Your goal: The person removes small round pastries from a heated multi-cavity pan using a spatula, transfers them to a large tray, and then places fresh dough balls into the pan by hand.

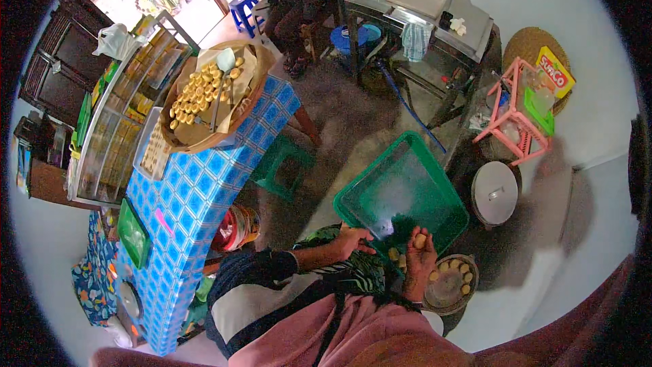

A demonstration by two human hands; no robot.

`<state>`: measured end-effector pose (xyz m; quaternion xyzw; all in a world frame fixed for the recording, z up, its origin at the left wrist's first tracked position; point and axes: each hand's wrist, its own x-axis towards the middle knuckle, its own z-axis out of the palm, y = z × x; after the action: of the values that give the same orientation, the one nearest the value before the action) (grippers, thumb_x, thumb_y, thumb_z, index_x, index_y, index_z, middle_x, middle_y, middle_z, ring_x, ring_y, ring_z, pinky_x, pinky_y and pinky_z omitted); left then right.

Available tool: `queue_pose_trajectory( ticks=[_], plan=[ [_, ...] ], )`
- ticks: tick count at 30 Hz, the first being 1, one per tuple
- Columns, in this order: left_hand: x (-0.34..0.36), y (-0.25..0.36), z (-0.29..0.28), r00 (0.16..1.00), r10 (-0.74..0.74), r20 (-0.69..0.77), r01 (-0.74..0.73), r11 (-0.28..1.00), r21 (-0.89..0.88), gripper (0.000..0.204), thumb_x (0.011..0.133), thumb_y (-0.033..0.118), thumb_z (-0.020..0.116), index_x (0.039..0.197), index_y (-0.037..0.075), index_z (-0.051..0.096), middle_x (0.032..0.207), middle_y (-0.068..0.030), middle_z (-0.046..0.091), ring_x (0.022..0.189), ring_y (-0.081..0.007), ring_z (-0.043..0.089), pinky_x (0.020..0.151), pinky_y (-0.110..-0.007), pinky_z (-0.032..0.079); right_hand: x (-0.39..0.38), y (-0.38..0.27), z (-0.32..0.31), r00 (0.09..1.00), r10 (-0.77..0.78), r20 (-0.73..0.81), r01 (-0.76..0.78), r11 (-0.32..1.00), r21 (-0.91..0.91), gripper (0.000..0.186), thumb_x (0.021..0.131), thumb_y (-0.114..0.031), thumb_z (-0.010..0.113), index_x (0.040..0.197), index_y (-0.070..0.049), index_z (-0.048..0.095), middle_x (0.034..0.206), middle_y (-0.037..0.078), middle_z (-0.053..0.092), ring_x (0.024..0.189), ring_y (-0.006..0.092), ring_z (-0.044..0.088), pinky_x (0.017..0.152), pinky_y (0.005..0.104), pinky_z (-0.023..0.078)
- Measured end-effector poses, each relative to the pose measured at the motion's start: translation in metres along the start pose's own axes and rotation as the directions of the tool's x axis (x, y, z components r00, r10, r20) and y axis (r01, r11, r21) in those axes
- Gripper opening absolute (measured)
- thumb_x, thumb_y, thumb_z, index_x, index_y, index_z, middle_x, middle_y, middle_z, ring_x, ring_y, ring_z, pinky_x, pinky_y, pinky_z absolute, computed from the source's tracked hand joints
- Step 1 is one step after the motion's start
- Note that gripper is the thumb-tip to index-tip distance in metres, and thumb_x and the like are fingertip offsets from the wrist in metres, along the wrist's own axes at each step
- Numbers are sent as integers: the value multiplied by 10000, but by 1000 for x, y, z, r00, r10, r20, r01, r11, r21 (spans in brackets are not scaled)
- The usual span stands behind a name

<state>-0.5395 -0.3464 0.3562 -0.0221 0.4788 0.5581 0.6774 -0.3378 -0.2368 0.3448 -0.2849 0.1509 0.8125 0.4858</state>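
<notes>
My right hand [420, 262] is closed round a small, round, pale-brown piece of pastry or dough [420, 240] at the near side of a large green tray [407, 180]. To its left, my left hand [349, 242] is curled with its fingers pressed together by the tray's near left corner. Whether a thin object sits in those fingers is too small to tell. A few similar light-brown pieces [394, 254] lie between the two hands. Just right of my right hand, a round woven basket [440, 297] has several such pieces around its inside edge.
On the left, a table with a blue checked cloth [241, 137] bears a wide basket [252, 110] of golden pastries and a small green tray [134, 234]. A lidded pot [495, 193] and pink rack [516, 112] stand right. A seated person [297, 0] is at the back.
</notes>
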Motion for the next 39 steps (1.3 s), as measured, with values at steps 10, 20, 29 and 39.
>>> queue_pose_trajectory(
  ticks=[10, 20, 29, 39],
  plan=[
    [-7, 9, 1, 999, 34, 4, -34, 999, -12, 173, 821, 157, 507, 835, -5, 567, 886, -88, 533, 885, -270, 549, 757, -505, 507, -11, 19, 33, 999, -36, -40, 36, 999, -8, 230, 846, -172, 544, 946, 34, 523, 956, 137, 555, 920, 276, 538, 780, 362, 497],
    [-4, 13, -19, 992, 125, -3, -123, 973, -197, 104, 781, 101, 579, 806, 2, 568, 859, -102, 567, 809, -280, 564, 651, -559, 518, 3, 28, 29, 996, 22, -92, -29, 997, -70, 150, 859, -174, 523, 875, -27, 547, 868, 106, 588, 816, 224, 582, 667, 329, 509],
    [-3, 30, -12, 993, 118, -27, -121, 977, -175, 323, 757, 84, 579, 921, -72, 349, 890, -149, 485, 708, -360, 585, 618, -481, 550, 10, 32, 30, 995, 96, 8, -94, 983, -159, 182, 891, -241, 468, 870, -71, 532, 832, 83, 588, 730, 187, 570, 573, 300, 474],
    [1, 36, -20, 994, 96, 57, -82, 976, -203, 156, 798, 166, 574, 862, 24, 565, 873, -82, 541, 903, -253, 534, 734, -530, 506, 18, 50, 33, 929, -317, 192, 356, 618, -701, 199, 905, -245, 447, 850, -68, 519, 791, 84, 576, 596, 174, 499, 492, 314, 383]
  ],
)
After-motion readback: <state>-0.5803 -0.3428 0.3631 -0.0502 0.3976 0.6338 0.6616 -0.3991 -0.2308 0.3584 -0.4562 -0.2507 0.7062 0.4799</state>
